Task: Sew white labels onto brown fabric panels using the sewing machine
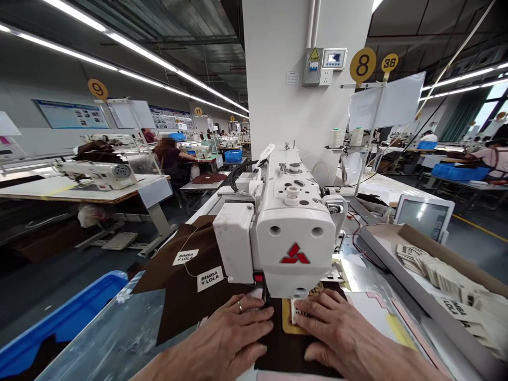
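While your left hand (pixel 226 333) and right hand (pixel 341 328) lie open and flat, neither gripping anything, they press a dark brown panel (pixel 286 354) on the bed of an industrial sewing machine (pixel 293 233). Your right fingertips (pixel 307 307) touch a white label (pixel 294 312) lying on a tan patch (pixel 289 324), just below the machine's head. A cardboard tray (pixel 456 256) of stacked labels sits to your right.
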The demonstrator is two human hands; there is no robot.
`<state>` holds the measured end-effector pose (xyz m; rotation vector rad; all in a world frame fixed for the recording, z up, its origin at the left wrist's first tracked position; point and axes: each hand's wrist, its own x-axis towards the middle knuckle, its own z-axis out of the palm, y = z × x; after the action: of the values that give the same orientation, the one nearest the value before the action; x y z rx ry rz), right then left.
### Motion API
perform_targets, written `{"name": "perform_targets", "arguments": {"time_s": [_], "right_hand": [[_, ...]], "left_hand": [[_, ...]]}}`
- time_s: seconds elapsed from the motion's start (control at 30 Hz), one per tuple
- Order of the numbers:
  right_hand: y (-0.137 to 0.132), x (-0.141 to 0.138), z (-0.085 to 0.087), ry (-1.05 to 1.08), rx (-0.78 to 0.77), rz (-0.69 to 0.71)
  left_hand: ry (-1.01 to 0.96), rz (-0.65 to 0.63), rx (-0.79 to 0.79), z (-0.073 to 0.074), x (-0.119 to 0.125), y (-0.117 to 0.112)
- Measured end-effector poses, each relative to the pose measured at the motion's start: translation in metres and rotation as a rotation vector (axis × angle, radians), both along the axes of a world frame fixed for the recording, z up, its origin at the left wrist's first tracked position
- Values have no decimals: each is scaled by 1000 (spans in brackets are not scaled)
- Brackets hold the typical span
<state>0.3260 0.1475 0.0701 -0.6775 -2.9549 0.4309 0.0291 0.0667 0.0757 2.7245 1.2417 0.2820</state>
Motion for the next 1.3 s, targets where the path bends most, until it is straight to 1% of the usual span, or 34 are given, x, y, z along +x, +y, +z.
{"name": "perform_targets", "arguments": {"time_s": [0.2,0.37,0.5,0.7,0.8,1.0,1.17,1.3], "right_hand": [[1,0,0,-1,-1,7],[-2,1,0,1,12,-2],[-3,2,-5,19,12,-5],[8,1,-17,144,47,-12],[15,-2,-18,143,50,-7],[24,-4,-17,140,69,-1],[25,-2,-21,158,79,1],[22,-2,-21,178,100,13]], "left_hand": [[48,18,-30,1,2,1],[51,4,-22,-2,0,-1],[68,15,-11,-5,0,-1],[81,32,67,-4,1,6],[61,37,94,-4,2,11],[25,61,77,-3,5,21],[35,73,77,-6,3,21],[23,60,125,-11,-1,18]]}}
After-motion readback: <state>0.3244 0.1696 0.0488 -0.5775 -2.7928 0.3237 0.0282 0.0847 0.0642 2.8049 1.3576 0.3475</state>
